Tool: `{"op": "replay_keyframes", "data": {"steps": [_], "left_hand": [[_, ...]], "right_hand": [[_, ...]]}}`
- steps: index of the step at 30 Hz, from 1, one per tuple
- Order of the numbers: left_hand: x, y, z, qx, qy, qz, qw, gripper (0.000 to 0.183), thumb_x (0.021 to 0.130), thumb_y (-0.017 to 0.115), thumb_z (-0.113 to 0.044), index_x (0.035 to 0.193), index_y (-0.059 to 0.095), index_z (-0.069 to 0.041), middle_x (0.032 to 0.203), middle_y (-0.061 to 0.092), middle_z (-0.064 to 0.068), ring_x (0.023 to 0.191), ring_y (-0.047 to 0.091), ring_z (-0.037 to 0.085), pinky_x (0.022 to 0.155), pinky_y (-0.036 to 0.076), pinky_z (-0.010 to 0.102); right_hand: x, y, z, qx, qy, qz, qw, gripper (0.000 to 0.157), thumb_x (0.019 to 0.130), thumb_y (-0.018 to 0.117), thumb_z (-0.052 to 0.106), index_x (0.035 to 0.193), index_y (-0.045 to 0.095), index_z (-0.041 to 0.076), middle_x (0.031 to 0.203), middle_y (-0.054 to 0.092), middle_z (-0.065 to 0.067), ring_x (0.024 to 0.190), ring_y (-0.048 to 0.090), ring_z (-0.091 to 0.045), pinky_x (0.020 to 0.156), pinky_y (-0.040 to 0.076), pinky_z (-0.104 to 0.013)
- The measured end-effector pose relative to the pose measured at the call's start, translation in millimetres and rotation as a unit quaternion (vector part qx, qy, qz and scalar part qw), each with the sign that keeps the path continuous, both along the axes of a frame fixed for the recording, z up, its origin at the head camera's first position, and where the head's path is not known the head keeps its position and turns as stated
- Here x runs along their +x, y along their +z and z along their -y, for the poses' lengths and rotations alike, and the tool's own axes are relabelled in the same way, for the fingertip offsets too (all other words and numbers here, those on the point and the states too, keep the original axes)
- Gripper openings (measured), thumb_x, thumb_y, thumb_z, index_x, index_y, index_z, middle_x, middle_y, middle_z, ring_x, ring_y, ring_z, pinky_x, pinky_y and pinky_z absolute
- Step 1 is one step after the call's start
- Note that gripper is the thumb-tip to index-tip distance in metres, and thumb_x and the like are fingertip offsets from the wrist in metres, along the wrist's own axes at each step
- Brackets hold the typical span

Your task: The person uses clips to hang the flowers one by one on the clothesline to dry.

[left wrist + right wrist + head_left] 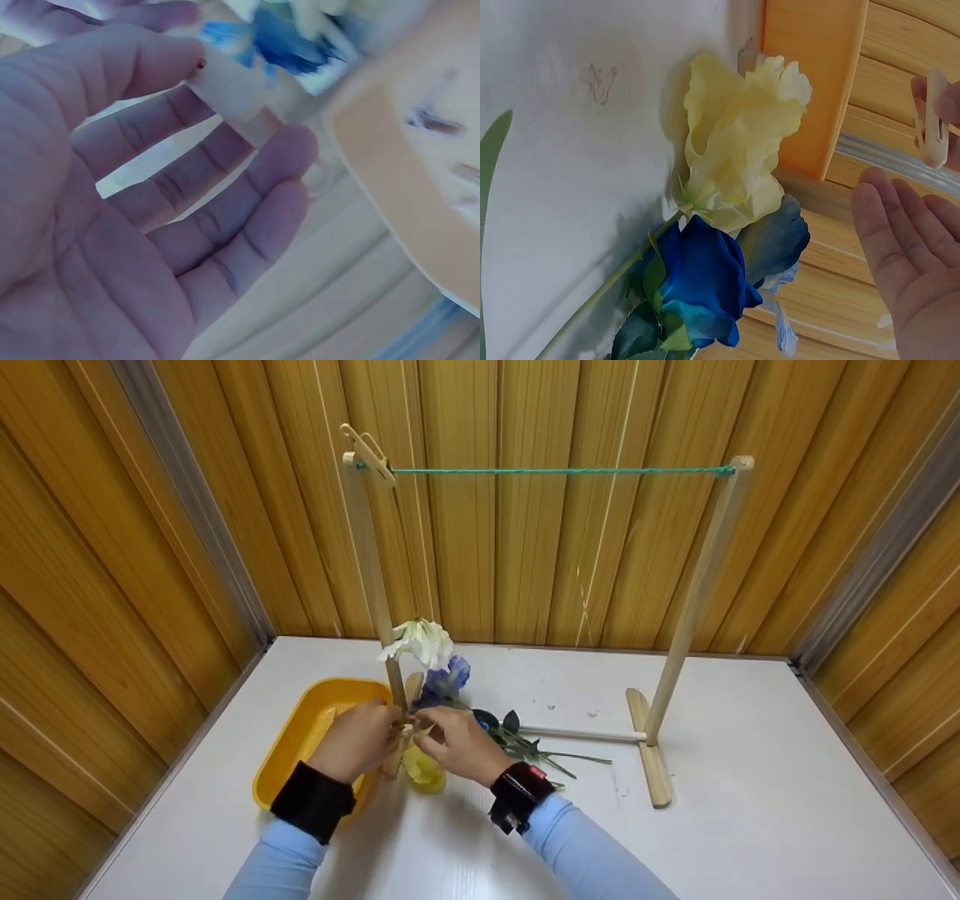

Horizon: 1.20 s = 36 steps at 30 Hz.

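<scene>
My left hand pinches a small wooden clothespin between thumb and fingers, close to the frame's left post. Beside it is my right hand, its fingers extended near the clothespin with nothing in them. On the table below lie a yellow flower, a blue rose and a purple-blue iris-like flower, their stems pointing right. A white flower shows head-down by the left post. Above it, another wooden clothespin clips the green string near its left end.
The string spans a wooden frame with a left post, a right post and a low crossbar. An orange-yellow tray stands left of it, with small pieces inside in the left wrist view. Wood-patterned walls enclose the white table.
</scene>
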State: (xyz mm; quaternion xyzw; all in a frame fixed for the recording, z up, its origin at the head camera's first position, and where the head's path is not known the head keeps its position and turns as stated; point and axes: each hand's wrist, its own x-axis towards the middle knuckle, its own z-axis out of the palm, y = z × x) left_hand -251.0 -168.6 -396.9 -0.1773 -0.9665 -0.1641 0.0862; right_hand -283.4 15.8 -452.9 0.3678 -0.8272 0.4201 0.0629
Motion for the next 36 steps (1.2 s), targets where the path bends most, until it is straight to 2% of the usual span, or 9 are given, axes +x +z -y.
{"op": "replay_keyframes", "data": {"steps": [7,13,20,23,28,32,36], "left_hand": [[8.4,3.5,-26.3,0.011,-0.043,-0.098,0.9942,0.01,0.082,0.081,0.005,0.083,0.071,0.001,0.079,0.06,0.012,0.067,0.064,0.028,0.061,0.058,0.041],[12.9,1.5,-43.4,0.006,-0.054,-0.147,0.9877,0.014,0.08,0.085,0.0,0.082,0.071,-0.002,0.077,0.059,0.009,0.066,0.063,0.027,0.059,0.056,0.039],[17.0,-10.0,-61.7,0.008,-0.049,-0.173,0.9837,0.015,0.079,0.087,-0.007,0.086,0.074,-0.006,0.08,0.059,0.006,0.068,0.063,0.024,0.062,0.054,0.037],[19.7,-18.1,-68.5,0.009,-0.042,-0.188,0.9813,0.015,0.08,0.088,-0.011,0.086,0.074,-0.008,0.081,0.059,0.005,0.07,0.063,0.025,0.062,0.054,0.037],[23.1,-31.0,-79.5,0.042,-0.043,-0.197,0.9786,0.011,0.083,0.084,-0.012,0.089,0.075,-0.009,0.084,0.059,0.004,0.073,0.061,0.022,0.064,0.051,0.036],[24.1,-39.2,-85.3,0.084,-0.061,-0.182,0.9779,0.012,0.085,0.083,-0.011,0.093,0.075,-0.007,0.087,0.059,0.003,0.077,0.058,0.017,0.068,0.051,0.033],[23.4,-47.3,-88.1,0.096,-0.064,-0.168,0.979,0.017,0.086,0.085,-0.015,0.096,0.075,-0.006,0.091,0.059,0.003,0.082,0.055,0.017,0.072,0.05,0.032]], "right_hand": [[1.3,4.3,-21.1,-0.042,0.015,0.011,0.999,0.02,0.098,0.068,0.004,0.116,0.073,-0.005,0.103,0.075,-0.017,0.085,0.074,-0.026,0.076,0.06,-0.024],[5.4,3.5,-40.0,-0.09,0.01,0.019,0.996,0.021,0.098,0.071,0.009,0.115,0.075,-0.002,0.103,0.077,-0.015,0.081,0.075,-0.026,0.074,0.061,-0.028],[12.9,-9.1,-58.9,-0.138,-0.004,0.02,0.99,0.022,0.097,0.072,0.01,0.114,0.075,-0.003,0.103,0.078,-0.016,0.083,0.077,-0.026,0.074,0.062,-0.027],[18.1,-16.2,-66.2,-0.159,-0.014,0.042,0.986,0.023,0.096,0.072,0.008,0.116,0.074,-0.003,0.104,0.077,-0.017,0.086,0.077,-0.023,0.076,0.061,-0.027],[25.9,-26.0,-77.0,-0.221,-0.016,0.088,0.971,0.024,0.096,0.07,0.005,0.117,0.072,-0.008,0.101,0.075,-0.022,0.088,0.076,-0.018,0.077,0.062,-0.029],[29.9,-32.5,-84.7,-0.255,-0.017,0.113,0.96,0.024,0.097,0.069,0.003,0.116,0.071,-0.011,0.099,0.074,-0.026,0.086,0.075,-0.013,0.076,0.063,-0.03],[32.5,-37.5,-91.9,-0.272,-0.029,0.149,0.95,0.025,0.098,0.068,0.003,0.116,0.069,-0.014,0.099,0.073,-0.029,0.084,0.074,-0.011,0.077,0.062,-0.029]]}}
